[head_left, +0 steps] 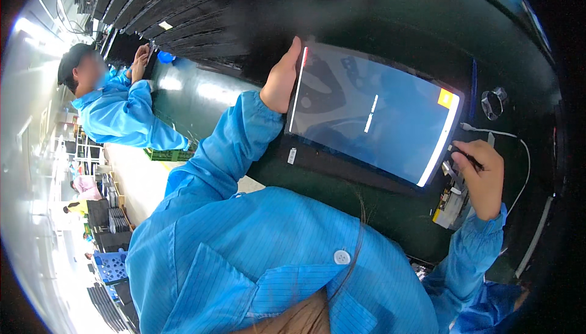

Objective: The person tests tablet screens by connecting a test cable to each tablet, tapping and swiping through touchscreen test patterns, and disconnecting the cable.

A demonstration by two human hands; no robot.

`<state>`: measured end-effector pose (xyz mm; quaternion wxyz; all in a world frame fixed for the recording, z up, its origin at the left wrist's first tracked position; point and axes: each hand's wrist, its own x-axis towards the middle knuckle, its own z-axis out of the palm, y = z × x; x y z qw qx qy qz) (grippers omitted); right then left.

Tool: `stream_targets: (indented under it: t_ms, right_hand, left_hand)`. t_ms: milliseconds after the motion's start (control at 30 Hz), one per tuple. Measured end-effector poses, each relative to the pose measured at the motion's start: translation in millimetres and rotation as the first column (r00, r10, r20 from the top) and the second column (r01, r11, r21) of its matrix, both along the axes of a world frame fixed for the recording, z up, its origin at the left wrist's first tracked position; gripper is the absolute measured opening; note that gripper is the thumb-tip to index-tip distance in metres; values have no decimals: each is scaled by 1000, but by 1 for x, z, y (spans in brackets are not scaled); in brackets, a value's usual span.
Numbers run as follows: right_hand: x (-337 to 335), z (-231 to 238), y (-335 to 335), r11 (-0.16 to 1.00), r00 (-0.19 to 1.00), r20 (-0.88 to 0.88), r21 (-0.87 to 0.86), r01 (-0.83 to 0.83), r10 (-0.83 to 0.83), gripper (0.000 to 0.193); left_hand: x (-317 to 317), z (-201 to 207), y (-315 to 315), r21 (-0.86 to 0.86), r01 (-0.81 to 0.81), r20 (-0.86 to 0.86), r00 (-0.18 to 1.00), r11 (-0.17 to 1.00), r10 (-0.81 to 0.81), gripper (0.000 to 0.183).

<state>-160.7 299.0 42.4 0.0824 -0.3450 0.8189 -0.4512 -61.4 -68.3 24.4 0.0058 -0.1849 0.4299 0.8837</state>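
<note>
A tablet-like screen (360,120) is lit up, with a grey-blue picture, a white strip along its right edge and an orange square in one corner. My left hand (284,79) grips its left edge, thumb pointing up along the side and the other fingers hidden. Close to the screen's right edge, my right hand (482,172) is closed in a pinch around a small dark piece, too small to name. Beneath that hand lie small silver and yellow parts (450,203). A white cable (494,131) with a plug end runs past its far side.
A clear roll of tape (493,103) lies right of the screen on the dark green bench (329,178). Black trays or panels (165,10) are stacked at the far left. Another person in blue (119,105) works at a bench there. A green crate (168,154) stands beyond.
</note>
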Motion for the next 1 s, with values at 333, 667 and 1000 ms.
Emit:
stream_targets:
  t_ms: [333,667,1000]
  right_hand:
    - [-1,1,-2,1000,1000,-25,29,-5,5,18]
    - [-5,-4,-7,999,992,-115,15,-45,46,14]
    - [29,44,-8,989,957,-287,-150,-4,-40,36]
  left_hand:
    - [-1,6,5,-36,-58,71,996,998,60,55]
    - [-4,5,6,-35,-86,44,995,996,87,53]
    - [-2,-2,-2,55,62,-14,998,997,-61,56]
